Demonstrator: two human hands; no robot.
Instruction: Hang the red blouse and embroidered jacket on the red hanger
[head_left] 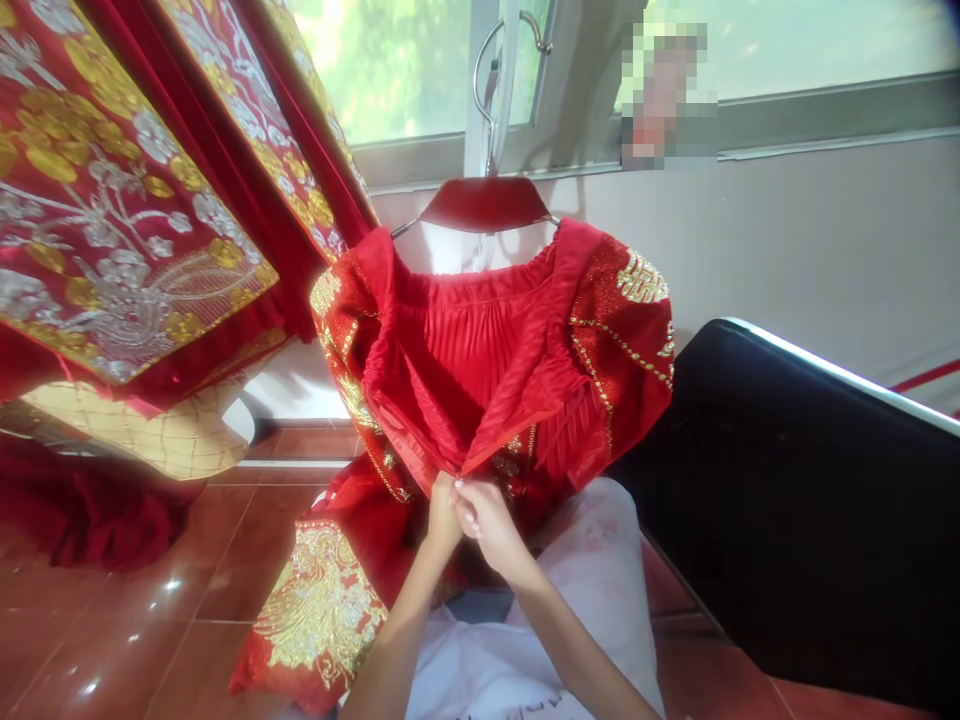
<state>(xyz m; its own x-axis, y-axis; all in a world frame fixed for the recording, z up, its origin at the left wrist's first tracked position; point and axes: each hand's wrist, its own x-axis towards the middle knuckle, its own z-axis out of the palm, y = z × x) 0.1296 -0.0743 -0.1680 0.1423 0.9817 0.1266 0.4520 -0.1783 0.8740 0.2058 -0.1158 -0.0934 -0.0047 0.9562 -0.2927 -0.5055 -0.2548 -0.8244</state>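
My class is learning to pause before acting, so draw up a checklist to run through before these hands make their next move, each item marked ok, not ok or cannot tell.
1. Red gold-trimmed garment on the hanger: ok, its shoulders hang from it.
2. Left hand and right hand at the garment: ok, they meet at the foot of its V-shaped opening.
3. Opening's edges together above the hands: not ok, they spread apart.
4. Fastener visible between the fingers: cannot tell, the hands cover that spot.
5. Gold-embroidered cloth at lower left off the tiled floor: cannot tell from this angle.
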